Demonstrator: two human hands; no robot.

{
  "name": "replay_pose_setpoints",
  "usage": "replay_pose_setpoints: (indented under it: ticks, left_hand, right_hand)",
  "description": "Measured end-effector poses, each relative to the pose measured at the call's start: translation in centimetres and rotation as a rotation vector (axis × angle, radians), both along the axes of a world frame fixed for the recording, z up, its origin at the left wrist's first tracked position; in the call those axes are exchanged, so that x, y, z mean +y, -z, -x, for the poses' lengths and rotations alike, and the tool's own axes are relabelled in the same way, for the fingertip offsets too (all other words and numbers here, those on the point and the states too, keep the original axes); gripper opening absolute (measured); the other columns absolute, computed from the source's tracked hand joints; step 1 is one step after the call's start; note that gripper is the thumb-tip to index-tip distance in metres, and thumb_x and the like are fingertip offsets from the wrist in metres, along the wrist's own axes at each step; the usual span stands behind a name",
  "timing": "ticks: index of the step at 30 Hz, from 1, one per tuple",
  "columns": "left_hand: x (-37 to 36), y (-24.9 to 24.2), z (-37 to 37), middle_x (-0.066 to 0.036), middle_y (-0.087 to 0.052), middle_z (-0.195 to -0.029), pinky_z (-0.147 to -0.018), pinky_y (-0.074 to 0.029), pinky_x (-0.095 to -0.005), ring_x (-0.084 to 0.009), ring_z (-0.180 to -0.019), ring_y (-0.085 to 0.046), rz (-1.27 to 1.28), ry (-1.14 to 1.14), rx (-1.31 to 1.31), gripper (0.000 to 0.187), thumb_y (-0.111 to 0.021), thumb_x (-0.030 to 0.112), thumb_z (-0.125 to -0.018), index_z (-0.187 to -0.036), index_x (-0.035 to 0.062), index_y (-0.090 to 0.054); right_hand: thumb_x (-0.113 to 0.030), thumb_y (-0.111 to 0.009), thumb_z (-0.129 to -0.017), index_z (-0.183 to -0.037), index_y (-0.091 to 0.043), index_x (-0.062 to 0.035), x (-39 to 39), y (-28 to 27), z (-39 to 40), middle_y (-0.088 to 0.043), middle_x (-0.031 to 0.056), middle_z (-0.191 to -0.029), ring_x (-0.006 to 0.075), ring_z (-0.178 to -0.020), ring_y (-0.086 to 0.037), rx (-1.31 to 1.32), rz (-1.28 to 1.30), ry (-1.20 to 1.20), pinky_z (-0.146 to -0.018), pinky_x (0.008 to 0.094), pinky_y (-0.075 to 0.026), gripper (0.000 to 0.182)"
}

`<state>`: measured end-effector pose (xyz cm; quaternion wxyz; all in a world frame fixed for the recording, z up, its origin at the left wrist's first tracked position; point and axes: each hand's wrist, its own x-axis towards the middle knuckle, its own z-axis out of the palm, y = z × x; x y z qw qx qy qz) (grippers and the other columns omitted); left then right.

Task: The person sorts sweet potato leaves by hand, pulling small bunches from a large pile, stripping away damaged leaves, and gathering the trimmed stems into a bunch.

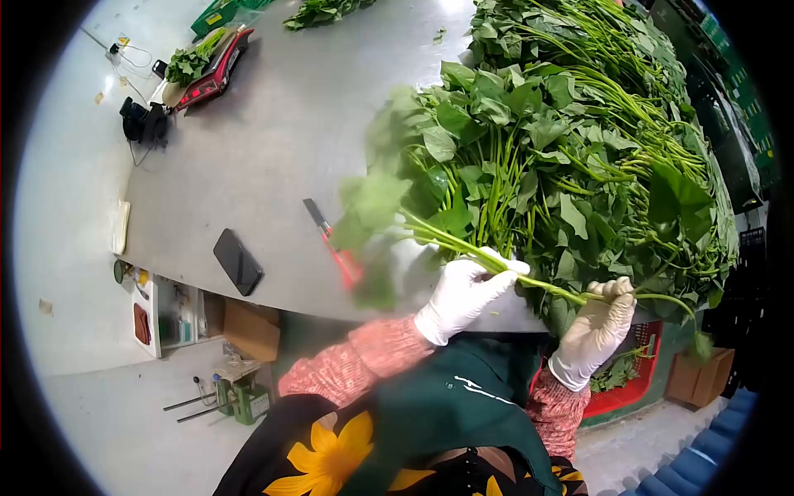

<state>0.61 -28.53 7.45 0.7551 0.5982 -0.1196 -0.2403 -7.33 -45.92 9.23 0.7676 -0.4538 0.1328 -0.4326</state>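
Note:
My left hand, in a white glove, is closed around a small bunch of leafy green stems. The leaf ends of this bunch point left over the table and are blurred by motion. My right hand, also gloved in white, pinches the lower part of a stem between thumb and fingers. One stem curves out past it to the right, with a leaf drooping at its end. Just beyond both hands lies a large heap of the same leafy greens.
On the metal table lie a red-and-black tool, partly behind blurred leaves, and a black phone. A red scale carrying greens stands at far left. A red crate with leaves sits below the table edge, near a cardboard box.

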Motion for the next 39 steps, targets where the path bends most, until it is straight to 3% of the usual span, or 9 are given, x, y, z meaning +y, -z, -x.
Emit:
replay_pose_setpoints:
  ticks: [5,10,13,15,20,32,33,35,39]
  left_hand:
    - [1.7,-1.8,-2.3,-0.002,-0.067,-0.085,-0.069,-0.047,-0.0229,-0.0064,-0.075,-0.058,-0.012,-0.157,0.112,0.017,-0.066,0.014,-0.091,-0.100,-0.0001,-0.071]
    - [4.1,-0.2,-3.9,-0.008,-0.065,-0.104,-0.081,-0.050,-0.0264,-0.0141,-0.092,-0.061,0.061,0.062,0.091,0.020,-0.060,0.008,-0.093,-0.109,-0.0016,-0.066]
    - [3.0,0.3,-3.5,-0.009,-0.065,-0.109,-0.086,-0.049,-0.0276,-0.0146,-0.097,-0.061,0.117,0.116,0.014,0.021,-0.059,0.007,-0.093,-0.111,-0.0020,-0.065]
    - [3.4,-1.0,-3.3,-0.009,-0.065,-0.110,-0.086,-0.049,-0.0285,-0.0148,-0.100,-0.060,0.036,0.133,-0.007,0.023,-0.058,0.007,-0.094,-0.114,-0.0024,-0.062]
    - [3.8,-0.2,-2.5,-0.011,-0.065,-0.105,-0.082,-0.052,-0.0298,-0.0165,-0.092,-0.063,0.133,0.030,0.091,0.023,-0.059,0.011,-0.095,-0.113,-0.0026,-0.060]
    - [2.4,2.2,-2.0,-0.010,-0.064,-0.094,-0.072,-0.055,-0.0286,-0.0168,-0.079,-0.065,0.129,-0.103,0.149,0.023,-0.059,0.009,-0.094,-0.111,-0.0059,-0.060]
    - [2.5,2.4,-2.1,-0.010,-0.064,-0.093,-0.071,-0.055,-0.0284,-0.0167,-0.079,-0.065,0.107,-0.118,0.121,0.022,-0.058,0.007,-0.094,-0.111,-0.0059,-0.060]
    - [4.0,2.5,-3.5,-0.009,-0.064,-0.092,-0.071,-0.055,-0.0282,-0.0160,-0.078,-0.065,0.057,-0.191,0.185,0.023,-0.059,0.007,-0.093,-0.113,-0.0051,-0.059]
    - [3.7,0.8,-3.2,-0.008,-0.063,-0.099,-0.076,-0.054,-0.0280,-0.0145,-0.085,-0.064,-0.018,0.049,0.122,0.031,-0.061,0.012,-0.093,-0.119,-0.0037,-0.056]
  right_hand:
    - [-0.020,-0.057,-0.098,-0.122,-0.056,0.0018,-13.0,0.4,6.8,-0.057,0.0052,-0.085,0.0173,-0.080,-0.053,-0.455,-0.316,-0.103,-0.078,0.0335,-0.046,0.032]
    - [-0.056,-0.056,-0.090,-0.151,-0.018,-0.0004,-8.9,-1.4,5.2,-0.047,0.0195,-0.143,0.0245,-0.098,-0.058,-0.364,-0.540,-0.531,-0.082,0.0368,-0.049,0.091]
    - [-0.037,-0.068,-0.088,-0.132,-0.055,-0.0050,-0.4,-1.4,0.8,-0.063,0.0087,-0.110,0.0111,-0.081,-0.058,0.544,0.066,-0.417,-0.072,0.0235,-0.047,0.055]
    - [-0.009,-0.072,-0.082,-0.120,-0.065,-0.0079,0.5,-0.5,0.1,-0.060,0.0042,-0.093,0.0112,-0.069,-0.055,0.652,0.851,-0.604,-0.065,0.0236,-0.044,0.039]
    - [-0.006,-0.072,-0.083,-0.112,-0.067,-0.0064,3.3,0.5,-0.6,-0.056,0.0067,-0.079,0.0164,-0.063,-0.056,0.570,1.063,-0.420,-0.057,0.0265,-0.045,0.029]
    - [-0.010,-0.061,-0.095,-0.093,-0.063,-0.0005,3.2,2.1,-0.4,-0.061,0.0021,-0.075,0.0095,-0.057,-0.054,0.343,1.067,0.075,-0.050,0.0244,-0.043,0.010]
    - [-0.020,-0.056,-0.100,-0.093,-0.062,-0.0016,4.2,-0.2,0.5,-0.058,-0.0006,-0.072,0.0045,-0.055,-0.047,0.411,0.209,0.008,-0.047,0.0187,-0.035,0.020]
    - [-0.024,-0.050,-0.102,-0.095,-0.062,-0.0034,-0.4,-1.0,1.5,-0.066,0.0020,-0.082,0.0027,-0.054,-0.044,0.242,-0.001,0.062,-0.049,0.0148,-0.034,0.025]
    - [-0.009,-0.063,-0.093,-0.094,-0.068,-0.0003,1.6,-3.3,-0.5,-0.068,0.0037,-0.084,0.0069,-0.060,-0.053,0.724,0.519,-0.385,-0.056,0.0208,-0.043,0.010]
